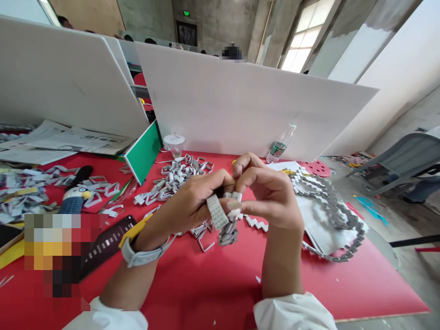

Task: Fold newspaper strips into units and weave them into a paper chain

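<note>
Both hands meet above the middle of the red table (pixel 213 284). My left hand (pixel 206 197) is closed around a piece of folded paper chain (pixel 228 233), with a printed paper strip (pixel 216 211) sticking out beside the fingers. My right hand (pixel 268 195) pinches the upper end of the same chain, its thumb and fingers touching it near the left fingertips. The lower end of the chain hangs below the hands. Behind my left hand lies a pile of folded paper links (pixel 175 176). Exactly how the fingertips grip the folds is partly hidden.
A long zigzag paper chain (pixel 338 211) curves over white sheets at the right. A plastic bottle (pixel 279 147) and a lidded cup (pixel 174 145) stand by the white divider (pixel 240 105). A green board (pixel 143 153), phone (pixel 110 243), newspapers (pixel 85 140) and more folded strips (pixel 20 192) are left.
</note>
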Demonstrator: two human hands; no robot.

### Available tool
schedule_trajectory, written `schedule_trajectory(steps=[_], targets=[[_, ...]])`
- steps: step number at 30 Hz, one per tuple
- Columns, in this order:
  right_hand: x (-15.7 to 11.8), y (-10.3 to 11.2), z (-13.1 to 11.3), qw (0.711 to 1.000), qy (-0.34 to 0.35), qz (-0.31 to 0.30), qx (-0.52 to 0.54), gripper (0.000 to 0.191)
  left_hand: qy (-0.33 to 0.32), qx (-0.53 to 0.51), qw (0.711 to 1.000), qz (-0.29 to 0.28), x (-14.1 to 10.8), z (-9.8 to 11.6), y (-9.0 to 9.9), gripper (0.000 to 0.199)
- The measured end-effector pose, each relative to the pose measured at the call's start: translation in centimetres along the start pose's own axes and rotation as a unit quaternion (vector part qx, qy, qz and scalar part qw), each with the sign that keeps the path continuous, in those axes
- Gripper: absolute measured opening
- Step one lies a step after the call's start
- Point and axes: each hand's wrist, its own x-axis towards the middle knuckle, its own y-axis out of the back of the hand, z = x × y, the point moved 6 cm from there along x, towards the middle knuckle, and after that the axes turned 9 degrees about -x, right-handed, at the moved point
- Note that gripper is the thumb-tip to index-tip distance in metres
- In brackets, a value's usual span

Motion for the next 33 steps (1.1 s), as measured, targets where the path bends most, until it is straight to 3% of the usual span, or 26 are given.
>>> schedule_trajectory(steps=[3, 6, 9, 15, 19, 28, 33], targets=[[-0.1, 0.2, 0.1, 1.000, -0.001, 0.003, 0.008, 0.018, 0.037, -0.038, 0.999, 0.006, -0.1, -0.1, 0.1, 0.020], [-0.2, -0.1, 0.2, 1.000, -0.013, -0.021, 0.010, 0.018, 0.085, -0.075, 0.993, -0.032, -0.4, -0.2, -0.3, 0.021], [-0.2, -0.4, 0.2, 0.999, -0.024, -0.034, 0.015, 0.019, 0.095, -0.070, 0.992, -0.036, -0.6, -0.3, -0.1, 0.023], [-0.1, -1.3, 0.8, 0.995, -0.096, -0.033, -0.002, 0.046, 0.056, -0.016, 0.996, 0.067, -0.3, -0.7, 1.5, 0.023], [-0.1, -2.0, 1.7, 0.988, -0.142, -0.037, 0.047, 0.045, 0.063, 0.029, 0.989, 0.128, -0.1, -0.4, 2.4, 0.027], [-0.1, -1.7, 2.4, 0.984, -0.139, -0.056, 0.094, 0.042, 0.117, -0.040, 0.990, 0.064, -0.4, -1.8, 2.9, 0.027], [-0.2, -1.4, 2.2, 0.984, -0.150, -0.058, 0.070, 0.043, 0.121, -0.013, 0.990, 0.074, -0.5, -1.6, 3.0, 0.021]])
